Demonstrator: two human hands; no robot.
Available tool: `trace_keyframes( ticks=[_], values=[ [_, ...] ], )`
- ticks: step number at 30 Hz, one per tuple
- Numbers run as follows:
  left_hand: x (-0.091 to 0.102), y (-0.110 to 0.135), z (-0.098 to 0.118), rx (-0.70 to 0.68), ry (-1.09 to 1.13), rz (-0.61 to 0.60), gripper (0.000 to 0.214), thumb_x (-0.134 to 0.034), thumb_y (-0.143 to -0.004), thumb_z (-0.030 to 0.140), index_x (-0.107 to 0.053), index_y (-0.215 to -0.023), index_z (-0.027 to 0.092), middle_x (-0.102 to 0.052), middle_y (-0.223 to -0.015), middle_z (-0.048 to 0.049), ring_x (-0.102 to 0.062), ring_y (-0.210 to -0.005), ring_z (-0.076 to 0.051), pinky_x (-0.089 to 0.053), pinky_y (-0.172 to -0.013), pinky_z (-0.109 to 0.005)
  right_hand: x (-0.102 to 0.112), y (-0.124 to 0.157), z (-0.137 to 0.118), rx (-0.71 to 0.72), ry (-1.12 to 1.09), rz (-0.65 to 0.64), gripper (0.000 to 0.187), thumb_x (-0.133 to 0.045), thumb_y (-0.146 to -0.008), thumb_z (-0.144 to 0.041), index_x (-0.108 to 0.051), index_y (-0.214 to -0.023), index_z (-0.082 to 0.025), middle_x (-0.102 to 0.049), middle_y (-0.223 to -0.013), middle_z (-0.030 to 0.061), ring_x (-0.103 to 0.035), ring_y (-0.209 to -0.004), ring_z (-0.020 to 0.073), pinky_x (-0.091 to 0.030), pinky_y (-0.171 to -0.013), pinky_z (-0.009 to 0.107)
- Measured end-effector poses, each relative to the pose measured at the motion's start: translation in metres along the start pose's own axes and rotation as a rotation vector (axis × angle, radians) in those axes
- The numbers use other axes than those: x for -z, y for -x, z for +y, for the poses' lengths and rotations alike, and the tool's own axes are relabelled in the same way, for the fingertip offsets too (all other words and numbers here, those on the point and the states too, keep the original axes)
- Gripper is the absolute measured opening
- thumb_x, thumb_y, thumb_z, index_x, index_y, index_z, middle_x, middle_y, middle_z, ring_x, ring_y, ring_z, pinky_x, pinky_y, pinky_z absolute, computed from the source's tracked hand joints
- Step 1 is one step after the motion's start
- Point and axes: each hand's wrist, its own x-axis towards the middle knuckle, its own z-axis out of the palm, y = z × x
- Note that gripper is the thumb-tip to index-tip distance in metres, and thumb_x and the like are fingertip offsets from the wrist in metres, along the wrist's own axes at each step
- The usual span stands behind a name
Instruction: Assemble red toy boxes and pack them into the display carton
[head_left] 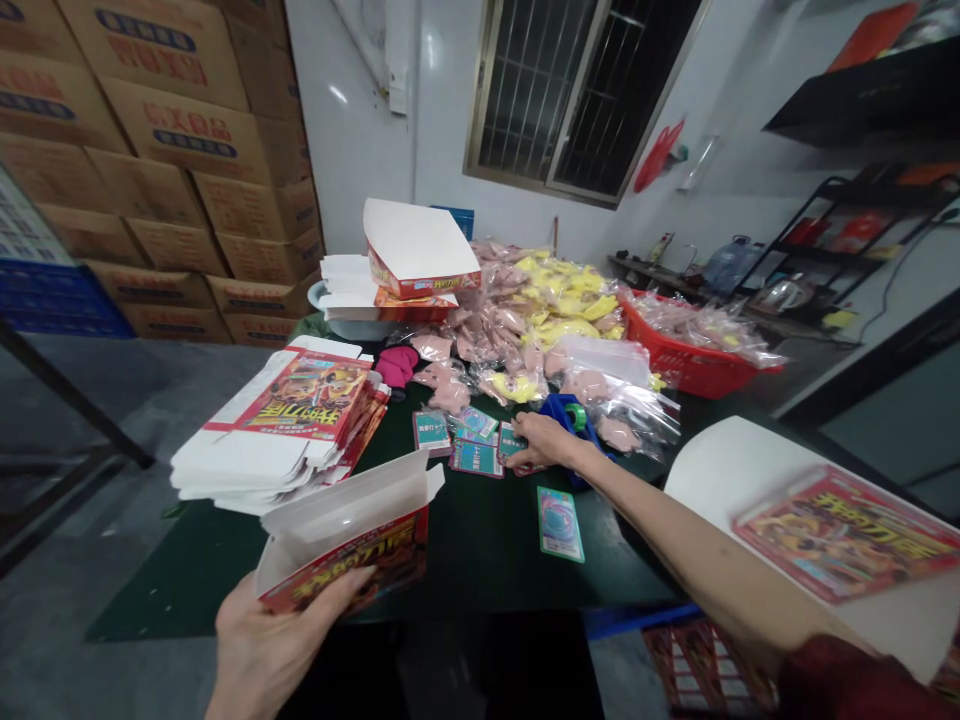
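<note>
My left hand point(289, 640) grips a red printed box point(352, 565) with its white top flaps open, low over the front of the table. My right hand point(540, 442) is stretched forward, thumb and fingers closed around the edges of a green card point(510, 442) among small piles of cards point(476, 457). A blue tape dispenser point(574, 420) with green tape stands right beside that hand, partly behind the wrist. One loose card point(559, 524) with a swirl picture lies nearer to me. On the left is a stack of flattened red-and-white boxes point(292, 410).
Bagged pink and yellow toys point(525, 310) are heaped at the back, beside a red basket point(675, 360) of more. A white-topped box point(420, 245) sits on a basin at the back left. Another printed red box point(847, 535) lies on a white surface at right. Cartons point(165, 130) are stacked behind.
</note>
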Motion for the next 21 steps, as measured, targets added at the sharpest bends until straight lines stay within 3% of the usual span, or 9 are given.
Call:
trace_keyframes(
  ticks=[4, 12, 18, 21],
  values=[
    [0.002, 0.0, -0.001, 0.046, 0.038, -0.076, 0.029, -0.082, -0.04, 0.032, -0.068, -0.059, 0.014, -0.069, -0.053, -0.0014, -0.065, -0.044, -0.02, -0.055, -0.042, -0.02, -0.001, 0.004, -0.001, 0.03, -0.023, 0.002, 0.049, -0.06, -0.076, -0.059, -0.066, -0.085, -0.011, -0.061, -0.093, 0.0115, -0.058, -0.085, 0.0212, -0.036, -0.065, 0.025],
    [0.007, -0.004, -0.009, -0.025, 0.025, -0.119, 0.029, -0.083, -0.041, 0.032, -0.068, -0.059, 0.014, -0.069, -0.053, -0.0011, -0.064, -0.043, -0.019, -0.054, -0.041, -0.019, 0.001, 0.016, 0.004, 0.114, -0.055, 0.057, 0.032, -0.042, -0.093, -0.038, -0.067, -0.085, -0.019, -0.062, -0.094, 0.005, -0.056, -0.084, 0.0146, -0.037, -0.068, 0.022],
    [0.005, -0.002, -0.007, -0.01, 0.04, -0.12, 0.031, -0.083, -0.043, 0.035, -0.068, -0.059, 0.014, -0.07, -0.055, -0.0022, -0.065, -0.045, -0.02, -0.055, -0.042, -0.02, -0.021, 0.022, -0.023, 0.026, -0.028, 0.269, 0.023, -0.041, -0.091, -0.019, -0.062, -0.082, -0.013, -0.06, -0.091, 0.0109, -0.052, -0.085, 0.0194, -0.038, -0.071, 0.028],
    [0.004, 0.001, -0.007, 0.037, 0.049, -0.083, 0.033, -0.082, -0.044, 0.038, -0.069, -0.061, 0.014, -0.07, -0.056, -0.0026, -0.065, -0.046, -0.019, -0.055, -0.043, -0.02, -0.036, 0.027, -0.035, -0.013, -0.035, 0.391, 0.02, -0.044, -0.09, -0.018, -0.06, -0.08, -0.014, -0.06, -0.089, 0.011, -0.051, -0.087, 0.0206, -0.038, -0.071, 0.028]
  ],
)
